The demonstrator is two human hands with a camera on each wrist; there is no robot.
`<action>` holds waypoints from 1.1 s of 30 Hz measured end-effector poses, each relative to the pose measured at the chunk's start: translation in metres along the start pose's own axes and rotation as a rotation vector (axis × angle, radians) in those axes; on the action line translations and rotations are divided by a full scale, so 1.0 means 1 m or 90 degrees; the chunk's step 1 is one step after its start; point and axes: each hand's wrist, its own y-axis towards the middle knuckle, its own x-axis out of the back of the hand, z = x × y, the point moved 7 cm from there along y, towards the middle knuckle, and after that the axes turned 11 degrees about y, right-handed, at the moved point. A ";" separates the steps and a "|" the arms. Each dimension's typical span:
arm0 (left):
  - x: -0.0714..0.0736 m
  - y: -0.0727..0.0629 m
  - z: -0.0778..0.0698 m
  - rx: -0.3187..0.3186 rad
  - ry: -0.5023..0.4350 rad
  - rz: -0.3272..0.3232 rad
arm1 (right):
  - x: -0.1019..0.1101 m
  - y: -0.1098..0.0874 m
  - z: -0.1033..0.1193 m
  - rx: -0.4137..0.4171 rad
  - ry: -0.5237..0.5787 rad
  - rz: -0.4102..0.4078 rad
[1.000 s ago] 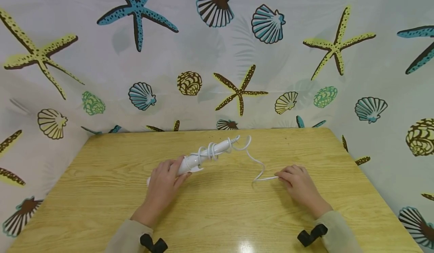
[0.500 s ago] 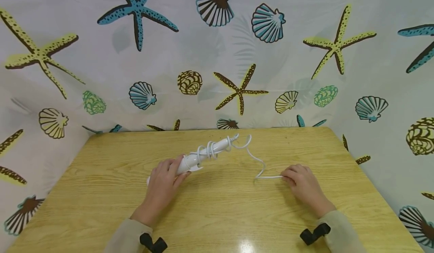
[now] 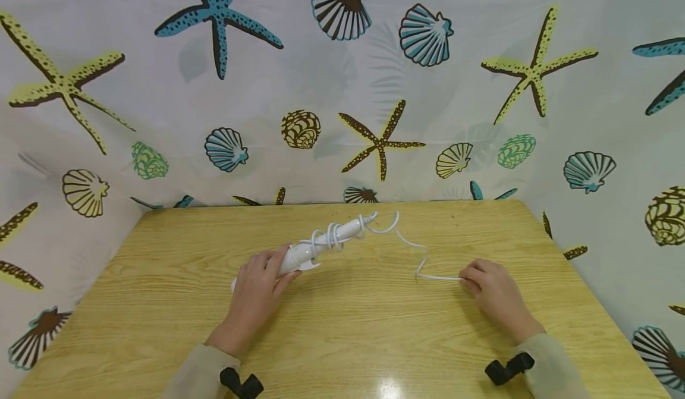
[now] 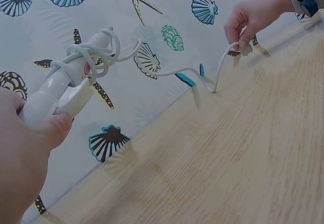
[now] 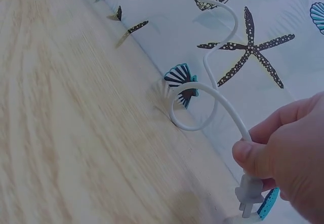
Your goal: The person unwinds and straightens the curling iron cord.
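A white curling iron (image 3: 293,258) slants up and to the right in the head view, its own cord (image 3: 439,277) looped several times around the handle. My left hand (image 3: 257,283) grips its lower part, which is mostly hidden under the palm. In the left wrist view a lever (image 4: 76,98) and a small pink button (image 4: 87,68) show on the iron. From the handle's end the cord runs in loose bends to my right hand (image 3: 495,289), where thumb and fingers pinch it just behind the plug (image 5: 249,188). The plug's prongs point downward in the right wrist view.
Both hands are over a light wooden table (image 3: 374,333). A white cloth (image 3: 332,90) printed with starfish and shells hangs at its back and sides. Black camera mounts (image 3: 509,368) sit on the wrists, over beige sleeves (image 3: 553,366).
My right hand has moved to the right with the plug end of the cord, drawing the loose stretch out longer. The left hand and the curling iron have stayed in place.
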 end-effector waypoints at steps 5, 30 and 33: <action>0.000 0.000 -0.001 -0.003 -0.004 0.000 | 0.003 -0.006 -0.006 -0.010 -0.009 0.005; -0.002 0.001 -0.003 -0.013 0.000 0.003 | 0.019 -0.029 -0.033 -0.116 -0.075 0.036; -0.002 0.000 -0.003 -0.010 -0.003 0.002 | 0.019 -0.030 -0.035 -0.126 -0.090 0.046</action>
